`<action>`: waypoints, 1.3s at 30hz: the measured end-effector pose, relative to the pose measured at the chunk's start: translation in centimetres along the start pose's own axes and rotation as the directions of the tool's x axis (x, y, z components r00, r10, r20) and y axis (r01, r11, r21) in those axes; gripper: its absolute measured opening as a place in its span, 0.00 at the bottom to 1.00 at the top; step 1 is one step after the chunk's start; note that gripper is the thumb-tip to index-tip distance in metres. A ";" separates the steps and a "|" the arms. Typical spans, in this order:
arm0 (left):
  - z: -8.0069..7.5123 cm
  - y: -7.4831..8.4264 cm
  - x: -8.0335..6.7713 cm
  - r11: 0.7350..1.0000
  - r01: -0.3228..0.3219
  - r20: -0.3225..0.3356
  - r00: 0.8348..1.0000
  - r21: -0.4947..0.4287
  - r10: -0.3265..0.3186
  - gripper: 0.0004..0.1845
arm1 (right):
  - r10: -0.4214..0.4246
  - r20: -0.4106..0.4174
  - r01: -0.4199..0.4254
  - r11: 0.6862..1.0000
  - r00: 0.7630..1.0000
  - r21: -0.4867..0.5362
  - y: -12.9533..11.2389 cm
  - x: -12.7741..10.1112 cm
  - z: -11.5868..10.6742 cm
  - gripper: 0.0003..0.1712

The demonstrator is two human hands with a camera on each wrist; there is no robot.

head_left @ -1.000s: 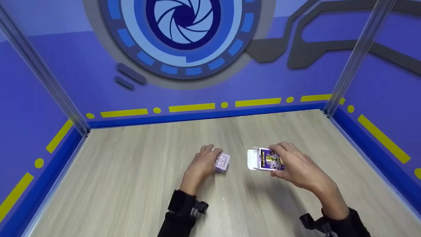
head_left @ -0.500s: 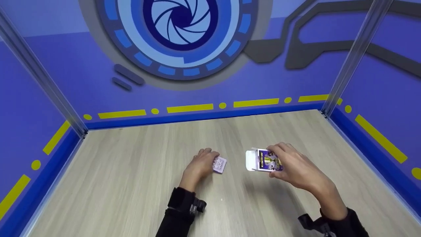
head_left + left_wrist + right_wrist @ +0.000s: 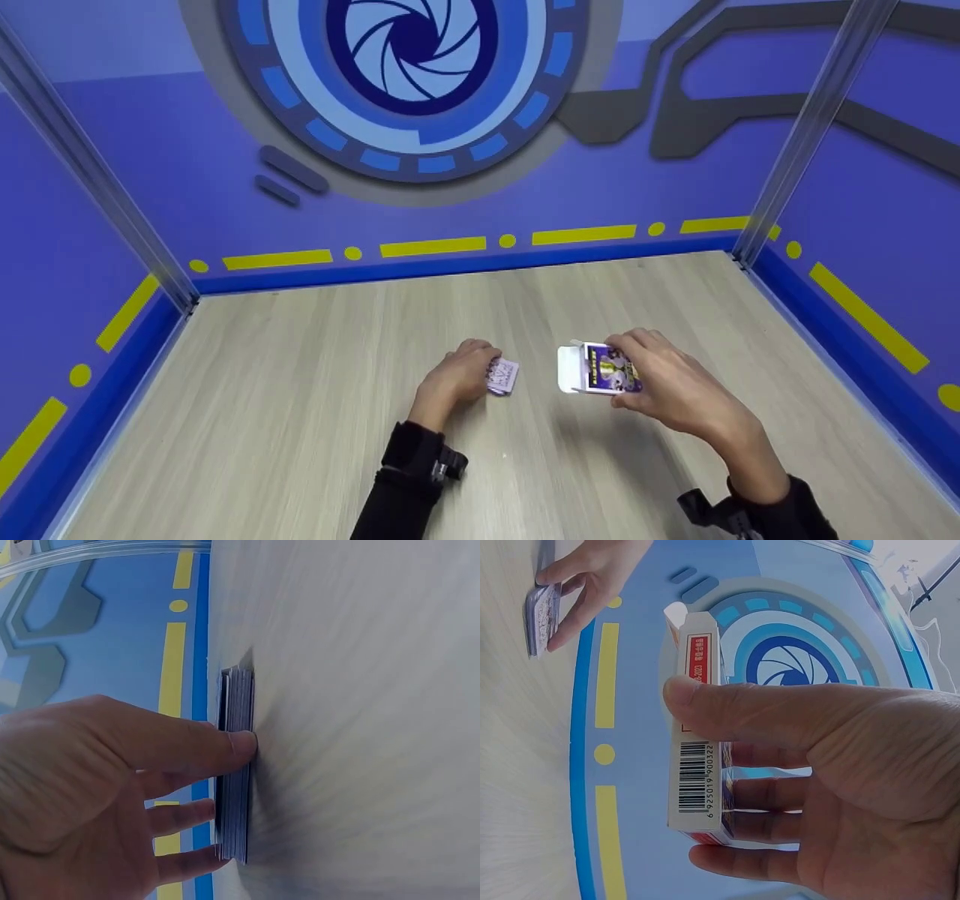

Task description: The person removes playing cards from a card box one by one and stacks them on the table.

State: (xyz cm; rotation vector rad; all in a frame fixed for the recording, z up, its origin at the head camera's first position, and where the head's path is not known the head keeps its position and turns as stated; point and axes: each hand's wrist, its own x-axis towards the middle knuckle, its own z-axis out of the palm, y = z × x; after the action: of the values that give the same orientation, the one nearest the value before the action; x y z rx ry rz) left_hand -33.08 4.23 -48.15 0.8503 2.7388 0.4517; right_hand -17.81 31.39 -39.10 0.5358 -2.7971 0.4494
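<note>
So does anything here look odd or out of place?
Nothing is spilled or damaged. The card box in the right hand has its white flap hanging open toward the deck of cards, which the left hand holds squared up on the wooden table.

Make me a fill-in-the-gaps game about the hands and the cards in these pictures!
1. The left hand grips a stack of ____ on the wooden table.
2. The right hand holds a card box whose flap is ____.
3. On the narrow white side of the card box is printed a black ____.

Missing words: cards; open; barcode
</note>
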 end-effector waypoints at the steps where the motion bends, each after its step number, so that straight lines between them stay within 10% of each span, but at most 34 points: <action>1: 0.0 0.0 0.0 1.000 -0.001 -0.001 1.000 0.001 0.001 0.29 | 0.002 0.001 -0.002 1.000 1.000 0.001 0.0 0.0 0.0 0.40; 39: -0.3 0.6 -0.7 0.994 0.095 -0.026 0.995 0.057 -0.093 0.26 | 0.019 0.048 -0.020 0.999 0.999 0.039 0.0 0.1 0.0 0.40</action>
State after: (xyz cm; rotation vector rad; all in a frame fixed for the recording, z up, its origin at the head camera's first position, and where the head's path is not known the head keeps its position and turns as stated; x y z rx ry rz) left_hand -32.29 4.20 -47.54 0.7299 2.8111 0.3670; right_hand -17.86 31.40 -39.07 0.5350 -2.8469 0.5034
